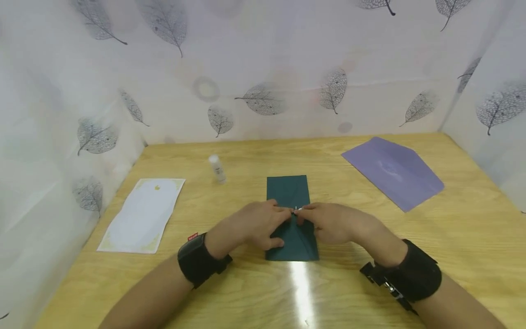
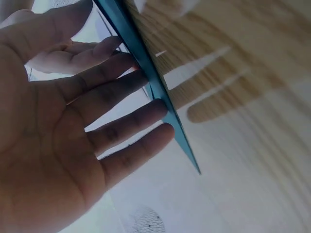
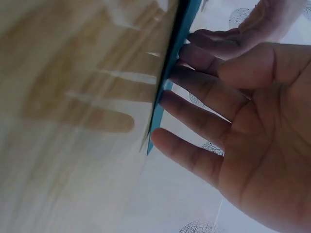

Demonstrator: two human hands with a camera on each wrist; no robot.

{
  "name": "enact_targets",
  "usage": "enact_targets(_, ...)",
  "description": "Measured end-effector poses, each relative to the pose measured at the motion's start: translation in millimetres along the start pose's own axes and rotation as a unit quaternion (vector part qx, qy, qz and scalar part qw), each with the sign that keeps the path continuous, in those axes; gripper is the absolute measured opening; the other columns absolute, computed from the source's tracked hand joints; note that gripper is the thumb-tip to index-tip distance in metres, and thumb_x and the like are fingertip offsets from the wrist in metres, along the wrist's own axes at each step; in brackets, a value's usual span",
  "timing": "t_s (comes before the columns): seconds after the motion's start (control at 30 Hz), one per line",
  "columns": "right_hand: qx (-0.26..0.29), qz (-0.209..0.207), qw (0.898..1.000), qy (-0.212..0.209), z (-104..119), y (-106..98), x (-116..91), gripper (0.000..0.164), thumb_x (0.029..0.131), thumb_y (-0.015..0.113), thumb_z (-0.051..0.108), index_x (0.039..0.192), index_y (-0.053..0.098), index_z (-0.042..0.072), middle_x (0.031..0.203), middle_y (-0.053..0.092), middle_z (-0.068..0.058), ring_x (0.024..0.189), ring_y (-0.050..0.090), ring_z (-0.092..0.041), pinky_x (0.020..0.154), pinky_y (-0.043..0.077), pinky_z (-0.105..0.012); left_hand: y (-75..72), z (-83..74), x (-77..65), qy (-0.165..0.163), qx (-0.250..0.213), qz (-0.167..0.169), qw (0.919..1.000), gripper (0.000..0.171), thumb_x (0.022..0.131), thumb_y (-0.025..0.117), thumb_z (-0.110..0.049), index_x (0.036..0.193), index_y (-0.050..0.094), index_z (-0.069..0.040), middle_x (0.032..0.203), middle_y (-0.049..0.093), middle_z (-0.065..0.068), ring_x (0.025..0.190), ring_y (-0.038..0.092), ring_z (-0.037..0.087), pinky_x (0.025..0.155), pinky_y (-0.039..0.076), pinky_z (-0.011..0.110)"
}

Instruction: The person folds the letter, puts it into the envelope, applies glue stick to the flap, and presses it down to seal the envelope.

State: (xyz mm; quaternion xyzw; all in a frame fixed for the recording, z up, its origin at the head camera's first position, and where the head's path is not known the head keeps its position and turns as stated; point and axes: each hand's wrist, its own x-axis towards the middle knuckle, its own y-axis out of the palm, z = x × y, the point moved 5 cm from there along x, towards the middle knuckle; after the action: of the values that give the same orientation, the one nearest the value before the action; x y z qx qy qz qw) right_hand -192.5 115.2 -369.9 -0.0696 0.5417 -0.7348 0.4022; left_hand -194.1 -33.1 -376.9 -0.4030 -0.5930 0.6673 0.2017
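Observation:
A dark green envelope lies upright on the wooden table in front of me. My left hand rests on it from the left, with the thumb spread low near its left edge. From the right, my right hand reaches over it. The index fingertips of both hands meet at the middle of the envelope, where a small whitish spot shows. In the left wrist view the fingers are straight, with their tips on the thin green edge. The right wrist view likewise shows extended fingers touching the envelope.
At the left lies a white sheet with gold corner patterns. A small white bottle is behind my left hand. On the right side lies a purple envelope. A leaf-patterned curtain hangs along the table's back edge.

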Motion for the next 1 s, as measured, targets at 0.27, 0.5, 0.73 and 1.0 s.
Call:
enact_targets(0.27, -0.002, -0.002, 1.0, 0.005, 1, -7, 2, 0.036, 0.09, 0.049, -0.003, 0.119, 0.062, 0.012, 0.117, 0.069, -0.006, 0.086, 0.06, -0.013, 0.077, 0.051, -0.034, -2.6, 6.8, -5.4, -0.014, -0.054, 0.023, 0.9982, 0.073, 0.091, 0.069, -0.047, 0.151, 0.041, -0.015, 0.146, 0.053, -0.002, 0.132, 0.049, 0.022, 0.103, 0.049, 0.037)
enact_targets(0.5, -0.011, -0.011, 1.0, 0.002, -6, -5, 1, 0.04, 0.091, 0.048, -0.003, 0.126, 0.063, 0.01, 0.129, 0.065, -0.01, 0.11, 0.064, -0.024, 0.09, 0.052, -0.043, 2.3, -0.6, -3.0, 0.01, 0.026, 0.04, 0.9988, 0.076, 0.093, 0.063, -0.056, 0.155, 0.037, -0.02, 0.161, 0.033, 0.001, 0.137, 0.044, 0.024, 0.107, 0.046, 0.036)
enact_targets(0.73, -0.071, -0.015, 0.997, -0.006, -9, -3, 1, 0.054, 0.091, 0.053, -0.002, 0.144, 0.052, 0.006, 0.157, 0.039, -0.016, 0.15, 0.023, -0.041, 0.112, 0.037, -0.057, 2.8, 0.4, -1.5, 0.012, 0.076, 0.047, 0.996, 0.077, 0.093, 0.06, -0.06, 0.156, 0.034, -0.027, 0.16, 0.032, -0.001, 0.135, 0.044, 0.023, 0.106, 0.048, 0.037)
enact_targets(1.0, -0.108, -0.02, 0.994, -0.013, -6, -2, -1, 0.053, 0.092, 0.053, -0.004, 0.144, 0.053, 0.007, 0.155, 0.042, -0.017, 0.147, 0.03, -0.042, 0.107, 0.045, -0.051, 4.0, -2.4, -2.1, 0.012, 0.072, 0.051, 0.996, 0.077, 0.092, 0.061, -0.06, 0.156, 0.036, -0.026, 0.161, 0.033, 0.002, 0.135, 0.045, 0.024, 0.107, 0.047, 0.037)
